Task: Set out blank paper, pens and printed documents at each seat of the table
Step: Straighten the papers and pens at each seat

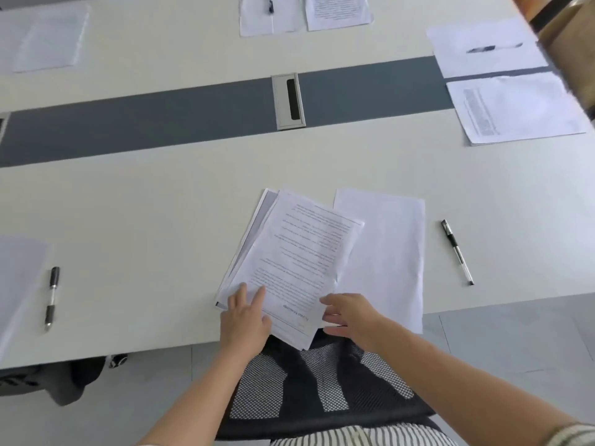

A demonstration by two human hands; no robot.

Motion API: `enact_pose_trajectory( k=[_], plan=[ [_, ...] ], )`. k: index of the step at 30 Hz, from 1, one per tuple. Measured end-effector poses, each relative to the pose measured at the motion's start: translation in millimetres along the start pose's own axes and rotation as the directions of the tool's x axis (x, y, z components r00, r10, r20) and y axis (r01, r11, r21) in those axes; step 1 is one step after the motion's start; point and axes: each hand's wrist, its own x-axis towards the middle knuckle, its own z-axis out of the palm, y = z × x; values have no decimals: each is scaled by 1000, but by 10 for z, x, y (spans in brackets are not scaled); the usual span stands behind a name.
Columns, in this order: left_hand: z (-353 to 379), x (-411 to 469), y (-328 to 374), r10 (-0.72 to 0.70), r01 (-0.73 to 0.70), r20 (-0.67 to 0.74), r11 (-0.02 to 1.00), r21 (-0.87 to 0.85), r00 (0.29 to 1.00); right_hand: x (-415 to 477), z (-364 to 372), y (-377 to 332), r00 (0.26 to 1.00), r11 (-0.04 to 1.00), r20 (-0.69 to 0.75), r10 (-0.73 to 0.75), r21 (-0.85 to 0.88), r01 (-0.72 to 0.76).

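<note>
A loose stack of printed documents (299, 252) lies at the near edge of the white table (161, 204), fanned and overhanging the edge. My left hand (246, 320) rests with straight fingers on the stack's lower left corner. My right hand (349, 313) touches the stack's lower right edge, fingers loosely spread. A blank sheet (389, 252) lies just right of the stack. A black pen (457, 251) lies further right on the table.
Another pen (51, 297) and a blank sheet (16, 278) lie at the left seat. Paper sets with pens lie at the far side (273, 14) and right end (489, 46), plus a printed document (515, 111). A cable hatch (288, 101) sits mid-table. A mesh chair (322, 381) stands below me.
</note>
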Motion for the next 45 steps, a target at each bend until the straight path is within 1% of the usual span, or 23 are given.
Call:
enact_pose_trajectory(
  k=[2, 5, 7, 9, 11, 13, 15, 16, 18, 20, 22, 24, 26, 27, 29, 32, 35, 37, 39, 41, 42, 44, 45],
  plan=[
    [-1, -47, -107, 13, -13, 11, 1000, 22, 1000, 103, 162, -93, 997, 999, -61, -39, 33, 41],
    [33, -133, -252, 43, -44, 34, 999, 23, 999, 232, 337, -306, 969, 992, -212, -126, -8, 127],
    [47, -171, -334, 72, -72, 47, 997, -7, 996, 268, 409, -467, 951, 983, -248, -186, -46, 180],
    [46, -180, -413, 101, -99, 62, 994, -34, 993, 289, 454, -603, 946, 977, -245, -210, -75, 197],
    [19, -185, -465, 124, -119, 73, 991, -63, 990, 294, 511, -698, 958, 981, -218, -186, -101, 167],
    [-1, -176, -517, 147, -137, 83, 984, -112, 986, 255, 592, -750, 963, 970, -188, -191, -187, 156],
    [-44, -151, -567, 159, -135, 94, 967, -217, 983, 214, 657, -776, 944, 929, -168, -284, -292, 228],
    [-96, -133, -589, 148, -116, 78, 940, -322, 986, 156, 686, -787, 926, 899, -151, -345, -336, 280],
    [-280, -52, -657, 31, -27, -3, 815, -579, 1000, -40, 717, -805, 877, 819, -79, -475, -404, 407],
    [-620, 63, -748, -135, 8, -94, 610, -792, 986, -285, 706, -842, 800, 719, -10, -600, -445, 534],
    [-1059, 160, -842, -175, -84, -170, 415, -906, 970, -542, 670, -896, 719, 647, 23, -694, -419, 637],
    [-1479, 205, -913, -111, -203, -250, 326, -923, 962, -699, 615, -939, 652, 590, 38, -757, -388, 708],
    [-1764, 175, -886, -64, -267, -301, 313, -911, 952, -710, 564, -966, 607, 547, 49, -793, -381, 746],
    [-1824, 161, -860, -69, -275, -311, 317, -908, 948, -687, 544, -968, 603, 541, 58, -796, -382, 750],
    [-1840, 134, -777, -80, -271, -311, 325, -906, 947, -598, 504, -965, 635, 568, 81, -768, -371, 734],
    [-1636, 165, -694, -41, -232, -261, 344, -910, 964, -458, 475, -910, 683, 611, 118, -721, -358, 706],
    [-1462, 211, -629, 18, -206, -221, 438, -875, 975, -279, 456, -848, 712, 628, 117, -692, -389, 674],
    [-1435, 204, -574, 48, -253, -262, 475, -843, 964, -240, 477, -847, 711, 636, 71, -700, -391, 665],
    [-1474, 171, -541, -17, -261, -299, 438, -860, 954, -269, 512, -894, 707, 655, -16, -707, -391, 647],
    [-1504, 150, -569, -84, -218, -266, 369, -904, 960, -261, 543, -940, 715, 680, -58, -697, -372, 632],
    [-1496, 143, -595, -106, -197, -249, 357, -913, 963, -229, 560, -949, 728, 695, -58, -683, -357, 624],
    [-1402, 152, -672, -182, -141, -231, 405, -903, 956, -88, 587, -938, 772, 735, -60, -633, -358, 576],
    [-1328, 144, -705, -242, -83, -215, 461, -884, 946, 1, 604, -920, 795, 756, -72, -602, -371, 539]
  ],
)
